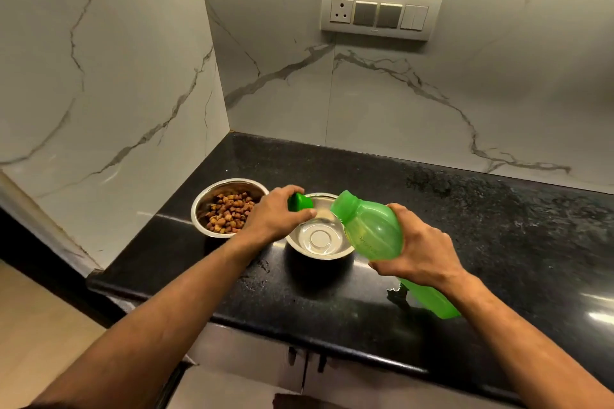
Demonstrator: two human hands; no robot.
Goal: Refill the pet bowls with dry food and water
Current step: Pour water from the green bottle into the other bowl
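Of 2 round steel bowls on the black granite counter [498, 226], the left bowl [229, 206] already held brown kibble, while the right hand [418, 254] gripped the tilted translucent green plastic bottle [372, 229] over the right bowl [319, 239], apparently still nearly dry, and the left hand [279, 216] held the green cap [299, 202].

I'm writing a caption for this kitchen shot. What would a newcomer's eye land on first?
The bright green bottle stands out first: the right hand holds it tilted, mouth over the steel bowl at the counter's middle. Next, the left hand holds the green cap above that bowl's rim. Left of it, a second steel bowl holds brown kibble.
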